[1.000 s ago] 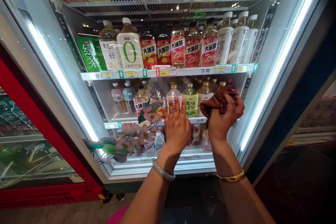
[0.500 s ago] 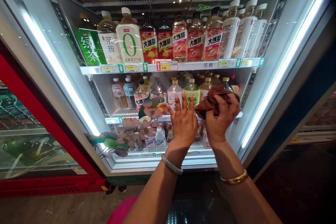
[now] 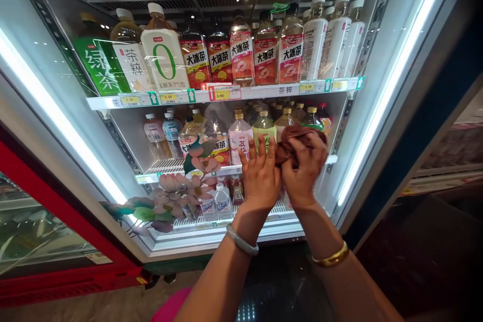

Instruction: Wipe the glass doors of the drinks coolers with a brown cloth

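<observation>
Brown cloth [image 3: 290, 141] is held bunched in the right hand [image 3: 309, 173], in front of the middle row of bottles [image 3: 264, 128], at the glass front [image 3: 226, 105] of a lit drinks cooler [image 3: 226, 244]. The left hand [image 3: 261, 177] is held flat and spread wide just beside it, with nothing gripped. Whether the glass is touched by the 2 hands cannot be told for certain. Judging by the raised cloth, work at the glass seems under way, not finished. How much has been covered, and how much is left, cannot be told; no boundary is shown around the flower decal [image 3: 188, 188] or elsewhere.
</observation>
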A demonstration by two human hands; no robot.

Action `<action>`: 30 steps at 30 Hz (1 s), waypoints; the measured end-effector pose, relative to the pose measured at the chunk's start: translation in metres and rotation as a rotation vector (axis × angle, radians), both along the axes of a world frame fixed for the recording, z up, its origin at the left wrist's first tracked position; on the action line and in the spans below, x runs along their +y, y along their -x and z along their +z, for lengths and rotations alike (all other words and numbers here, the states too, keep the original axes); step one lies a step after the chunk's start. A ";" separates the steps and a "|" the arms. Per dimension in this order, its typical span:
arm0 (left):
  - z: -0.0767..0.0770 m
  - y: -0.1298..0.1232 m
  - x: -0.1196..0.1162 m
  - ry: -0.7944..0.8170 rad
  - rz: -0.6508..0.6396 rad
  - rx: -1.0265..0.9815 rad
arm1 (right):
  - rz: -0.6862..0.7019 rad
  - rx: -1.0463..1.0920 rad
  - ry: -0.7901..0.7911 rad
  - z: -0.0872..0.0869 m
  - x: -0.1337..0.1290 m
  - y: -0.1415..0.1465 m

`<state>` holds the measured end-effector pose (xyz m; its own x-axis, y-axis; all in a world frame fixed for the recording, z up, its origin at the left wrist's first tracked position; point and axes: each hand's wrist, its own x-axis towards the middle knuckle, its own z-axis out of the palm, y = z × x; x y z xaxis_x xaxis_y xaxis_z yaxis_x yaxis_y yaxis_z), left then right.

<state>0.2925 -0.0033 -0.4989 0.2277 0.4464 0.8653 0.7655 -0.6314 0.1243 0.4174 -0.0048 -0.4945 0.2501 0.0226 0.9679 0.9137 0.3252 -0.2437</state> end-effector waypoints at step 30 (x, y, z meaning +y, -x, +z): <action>0.008 -0.038 -0.003 -0.010 -0.034 0.139 | 0.041 0.064 0.026 0.009 -0.005 -0.053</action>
